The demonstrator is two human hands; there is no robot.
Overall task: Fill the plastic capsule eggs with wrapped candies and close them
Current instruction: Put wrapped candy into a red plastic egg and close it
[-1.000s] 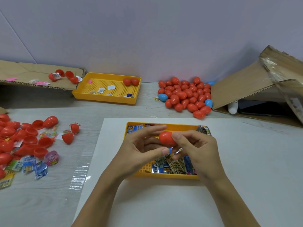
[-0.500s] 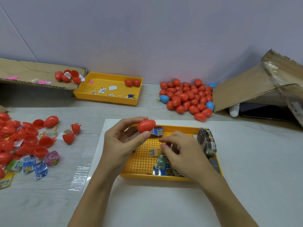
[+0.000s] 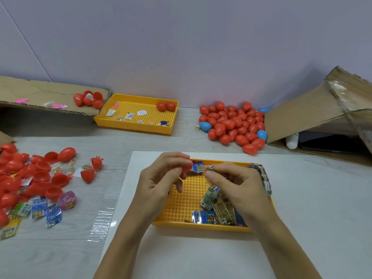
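Observation:
My left hand [image 3: 161,178] grips a red capsule egg [image 3: 186,168] above the far left corner of the near yellow tray [image 3: 181,208]. My right hand [image 3: 231,182] pinches a small wrapped candy [image 3: 211,167] just right of the egg. Several wrapped candies [image 3: 217,206] lie in the tray under my right hand, and a stack of them [image 3: 263,178] leans on its right wall. Closed red and blue eggs [image 3: 233,125] are heaped at the back.
Open red egg halves [image 3: 30,174] and loose candy packets [image 3: 46,212] cover the left of the table. A second yellow tray [image 3: 136,125] stands at the back, between a flat cardboard sheet [image 3: 40,93] and the egg heap. A tipped cardboard box [image 3: 322,117] lies right.
Both hands held the red egg together a second ago. The right hand then dropped to the tray, and now it has risen with a candy pinched next to the egg in my left hand.

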